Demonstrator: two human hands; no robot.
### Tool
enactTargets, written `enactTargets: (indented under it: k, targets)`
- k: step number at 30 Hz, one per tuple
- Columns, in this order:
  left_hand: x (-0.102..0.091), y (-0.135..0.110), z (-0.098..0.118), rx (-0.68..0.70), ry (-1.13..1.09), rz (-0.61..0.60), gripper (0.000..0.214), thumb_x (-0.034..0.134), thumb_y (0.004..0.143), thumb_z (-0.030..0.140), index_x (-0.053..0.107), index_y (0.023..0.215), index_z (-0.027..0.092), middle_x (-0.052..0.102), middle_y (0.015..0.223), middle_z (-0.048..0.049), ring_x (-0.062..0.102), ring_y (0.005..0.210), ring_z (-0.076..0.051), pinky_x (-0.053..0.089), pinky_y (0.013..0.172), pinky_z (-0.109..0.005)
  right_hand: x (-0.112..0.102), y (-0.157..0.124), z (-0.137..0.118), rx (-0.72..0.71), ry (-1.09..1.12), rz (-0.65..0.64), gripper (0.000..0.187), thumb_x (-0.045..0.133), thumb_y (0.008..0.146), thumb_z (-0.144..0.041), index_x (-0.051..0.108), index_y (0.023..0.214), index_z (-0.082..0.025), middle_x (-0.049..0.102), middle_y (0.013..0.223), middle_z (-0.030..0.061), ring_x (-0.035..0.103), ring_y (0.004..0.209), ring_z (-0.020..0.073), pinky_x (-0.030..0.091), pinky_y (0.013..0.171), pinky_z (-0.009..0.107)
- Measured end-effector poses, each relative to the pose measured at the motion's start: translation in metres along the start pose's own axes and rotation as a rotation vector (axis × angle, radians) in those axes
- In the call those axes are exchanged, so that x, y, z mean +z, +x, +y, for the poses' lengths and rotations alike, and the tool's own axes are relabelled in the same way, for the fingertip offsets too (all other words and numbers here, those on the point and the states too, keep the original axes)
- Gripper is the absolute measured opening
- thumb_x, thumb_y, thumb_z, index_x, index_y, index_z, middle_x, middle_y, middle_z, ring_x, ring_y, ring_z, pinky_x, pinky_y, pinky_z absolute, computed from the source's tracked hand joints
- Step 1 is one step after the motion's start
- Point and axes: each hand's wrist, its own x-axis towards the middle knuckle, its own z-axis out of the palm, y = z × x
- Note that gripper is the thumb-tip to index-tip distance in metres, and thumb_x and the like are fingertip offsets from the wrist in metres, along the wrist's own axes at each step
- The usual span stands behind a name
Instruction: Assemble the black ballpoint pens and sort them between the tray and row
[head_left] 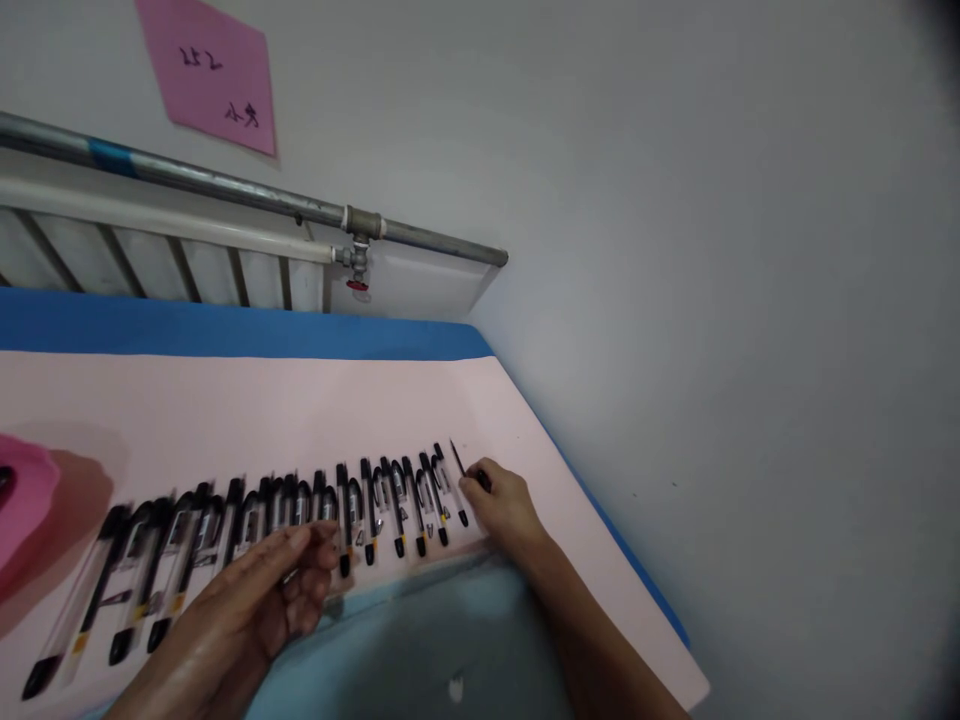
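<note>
Clear-barrelled pens with black caps and black ends (367, 512) lie side by side in a long row on the pink tabletop (247, 410). At the right end of that row, my right hand (506, 505) pinches a thin dark rod, which looks like a pen refill (456, 455); its pointed end sticks out toward the far side and the rest is hidden by my fingers. My left hand (262, 590) hovers over the middle of the row, its fingers loosely curved and apart, with nothing visible in them. It covers parts of several pens.
A bright pink container (26, 500) stands at the left edge with something dark inside. Blue edging (225, 328) borders the table. Behind are a radiator (157, 255), a metal pipe (262, 195) and a valve (360, 260). A wall (712, 330) closes off the right side.
</note>
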Motion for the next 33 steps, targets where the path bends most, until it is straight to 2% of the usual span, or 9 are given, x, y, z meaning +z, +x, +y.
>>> enactTargets:
  k: [6,10,12,15,18,23,25,29,33]
  targets:
    - [0.012,-0.001,0.004,-0.045,-0.112,-0.045,0.03,0.054,0.079,0.022,0.057,0.104,0.008,0.062,0.107,-0.0187,0.058,0.1,-0.03,0.048,0.086,-0.043,0.005,-0.001,0.006,-0.048,-0.015,-0.015,0.017,0.049,0.076,-0.026,0.063,0.07,-0.018,0.062,0.061,-0.0002,0.055,0.058,0.0127,0.037,0.055,0.022]
    - [0.019,-0.003,0.005,-0.085,-0.224,-0.124,0.045,0.052,0.08,0.028,0.046,0.118,0.005,0.056,0.117,-0.0234,0.052,0.109,-0.033,0.043,0.092,-0.047,0.002,-0.014,-0.012,-0.099,0.025,0.071,0.019,0.046,0.08,-0.027,0.062,0.075,-0.017,0.063,0.068,0.0013,0.056,0.062,0.013,0.04,0.057,0.022]
    - [0.02,-0.004,0.002,-0.082,-0.252,-0.188,0.05,0.051,0.08,0.031,0.043,0.12,0.002,0.054,0.118,-0.0252,0.051,0.111,-0.033,0.041,0.094,-0.046,0.004,-0.029,-0.032,-0.267,0.107,0.107,0.016,0.047,0.081,-0.025,0.061,0.079,-0.018,0.064,0.072,0.0019,0.057,0.066,0.0128,0.042,0.061,0.022]
    - [0.019,-0.007,-0.004,-0.083,-0.257,-0.239,0.049,0.049,0.082,0.035,0.046,0.119,0.003,0.055,0.118,-0.0227,0.052,0.109,-0.029,0.041,0.095,-0.042,0.013,-0.056,-0.064,-0.67,0.191,-0.085,0.016,0.047,0.083,-0.021,0.058,0.095,-0.02,0.065,0.083,0.0029,0.059,0.075,0.0122,0.045,0.068,0.022]
    - [0.019,-0.01,-0.008,-0.107,-0.248,-0.25,0.048,0.045,0.083,0.039,0.049,0.118,0.006,0.057,0.116,-0.0187,0.053,0.108,-0.025,0.04,0.094,-0.036,0.026,-0.076,-0.084,-0.804,0.101,-0.224,0.016,0.044,0.086,-0.022,0.057,0.096,-0.018,0.064,0.092,0.0061,0.058,0.087,0.0151,0.046,0.072,0.025]
    - [0.021,-0.011,-0.01,-0.141,-0.25,-0.253,0.051,0.046,0.082,0.04,0.049,0.119,0.006,0.056,0.118,-0.0183,0.049,0.114,-0.024,0.037,0.098,-0.034,0.034,-0.074,-0.077,-0.77,0.046,-0.226,0.016,0.041,0.086,-0.021,0.057,0.087,-0.019,0.064,0.087,0.0064,0.059,0.082,0.0164,0.045,0.068,0.026]
    - [0.02,-0.009,-0.009,-0.152,-0.274,-0.254,0.055,0.046,0.081,0.043,0.047,0.122,0.006,0.055,0.12,-0.0193,0.048,0.115,-0.027,0.037,0.098,-0.037,0.027,-0.062,-0.062,-0.635,0.08,-0.128,0.015,0.043,0.085,-0.021,0.057,0.089,-0.02,0.064,0.085,0.0052,0.058,0.08,0.0154,0.044,0.069,0.025]
    - [0.019,-0.007,-0.005,-0.16,-0.289,-0.188,0.062,0.049,0.079,0.042,0.04,0.127,0.005,0.055,0.12,-0.0218,0.049,0.114,-0.03,0.037,0.098,-0.041,0.003,-0.033,-0.023,-0.169,0.012,0.119,0.016,0.045,0.082,-0.026,0.059,0.08,-0.018,0.064,0.078,0.0041,0.057,0.071,0.0149,0.041,0.064,0.024]
    - [0.017,-0.007,0.0,-0.137,-0.258,-0.164,0.06,0.05,0.079,0.038,0.038,0.129,0.008,0.055,0.121,-0.0199,0.05,0.113,-0.03,0.038,0.098,-0.043,-0.01,-0.018,0.004,-0.041,-0.122,0.002,0.02,0.043,0.078,-0.024,0.059,0.069,-0.018,0.061,0.065,0.0019,0.054,0.06,0.0137,0.036,0.055,0.023]
